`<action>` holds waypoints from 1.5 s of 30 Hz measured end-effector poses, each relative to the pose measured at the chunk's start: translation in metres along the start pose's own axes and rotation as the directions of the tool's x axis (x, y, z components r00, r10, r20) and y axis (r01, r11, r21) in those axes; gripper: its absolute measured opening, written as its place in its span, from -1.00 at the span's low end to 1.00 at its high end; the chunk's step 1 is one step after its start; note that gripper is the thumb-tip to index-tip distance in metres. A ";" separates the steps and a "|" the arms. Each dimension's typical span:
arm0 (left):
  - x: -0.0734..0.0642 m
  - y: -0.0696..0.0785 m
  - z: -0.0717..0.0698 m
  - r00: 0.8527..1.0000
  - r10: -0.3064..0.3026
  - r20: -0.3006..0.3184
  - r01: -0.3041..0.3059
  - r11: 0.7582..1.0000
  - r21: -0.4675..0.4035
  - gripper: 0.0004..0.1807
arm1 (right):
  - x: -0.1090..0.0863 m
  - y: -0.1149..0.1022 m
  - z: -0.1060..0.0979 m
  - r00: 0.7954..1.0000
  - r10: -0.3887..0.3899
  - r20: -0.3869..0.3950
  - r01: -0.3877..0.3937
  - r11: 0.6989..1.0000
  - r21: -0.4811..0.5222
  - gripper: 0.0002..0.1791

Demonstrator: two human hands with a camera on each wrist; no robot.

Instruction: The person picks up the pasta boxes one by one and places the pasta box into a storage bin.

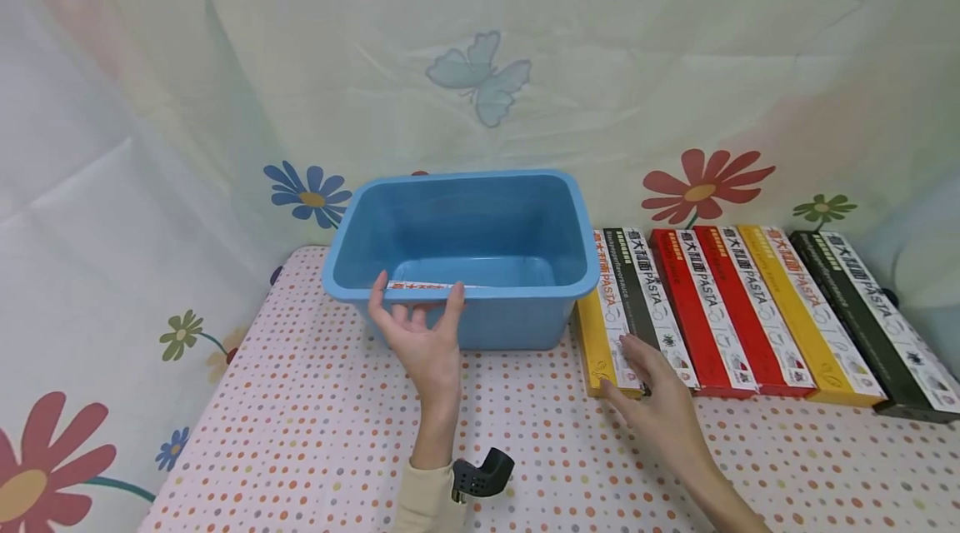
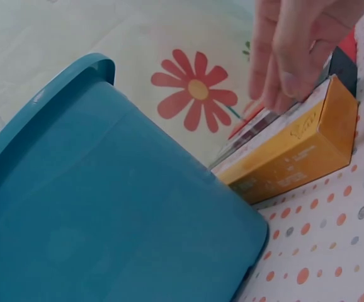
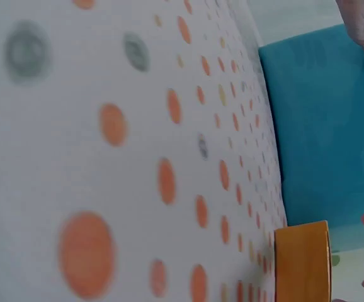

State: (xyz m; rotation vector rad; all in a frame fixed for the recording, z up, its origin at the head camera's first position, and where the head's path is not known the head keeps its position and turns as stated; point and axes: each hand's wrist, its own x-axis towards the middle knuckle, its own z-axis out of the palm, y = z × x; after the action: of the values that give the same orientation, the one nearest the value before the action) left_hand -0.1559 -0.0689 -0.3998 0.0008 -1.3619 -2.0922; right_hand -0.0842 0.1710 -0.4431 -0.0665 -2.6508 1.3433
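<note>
With 12 o'clock pointing straight away from the person, a flowered backdrop [image 1: 637, 42] hangs at 12 and a dotted tablecloth [image 1: 315, 433] spreads toward 6. On the cloth stands a blue bin [image 1: 517, 321]. At its 3 to 4 o'clock, pasta boxes lie side by side: a yellow box [image 1: 606, 321] nearest the bin, then a black box [image 1: 647, 300], two red boxes [image 1: 701, 312], a second yellow box [image 1: 802, 308] and a second black box [image 1: 862, 321]. One more box [image 1: 420, 286] shows only as a white strip with orange characters, just inside the bin's 6 o'clock wall.

The right hand [image 1: 660, 400] is over the near end of the first yellow box, which runs from the fingers toward 11 o'clock; thumb and fingers are parted, pinching nothing, and whether they touch it I cannot tell. The left hand [image 1: 423, 341] is at the bin's near rim, thumb and forefinger spread wide, the boxed strip at 12 o'clock between those tips; its other fingers are partly hidden.
</note>
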 end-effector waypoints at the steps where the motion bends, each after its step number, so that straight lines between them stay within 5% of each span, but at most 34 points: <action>1: 0.000 0.000 0.000 1.000 -0.001 0.000 0.001 1.000 -0.002 0.02 | -0.002 0.000 0.001 1.000 0.014 0.007 -0.014 1.000 -0.010 -0.18; 23: 0.000 0.001 0.000 1.000 0.001 -0.002 -0.001 1.000 0.002 0.02 | -0.006 -0.012 -0.002 0.990 0.114 0.086 -0.105 0.989 -0.103 -0.17; 38: 0.000 0.000 0.002 1.000 -0.018 0.018 0.019 1.000 -0.019 0.01 | 0.010 -0.017 -0.009 0.997 0.069 0.035 -0.064 0.991 -0.118 -0.30; 45: 0.000 0.001 0.002 1.000 -0.015 0.005 0.015 1.000 -0.023 0.01 | 0.024 -0.023 -0.018 0.984 0.149 0.097 -0.143 0.987 -0.069 -0.27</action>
State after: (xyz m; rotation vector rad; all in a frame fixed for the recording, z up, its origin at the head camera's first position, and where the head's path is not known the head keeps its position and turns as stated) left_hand -0.1558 -0.0676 -0.3988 -0.0034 -1.3440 -2.1213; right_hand -0.1041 0.1741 -0.4110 -0.2102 -2.8221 1.3415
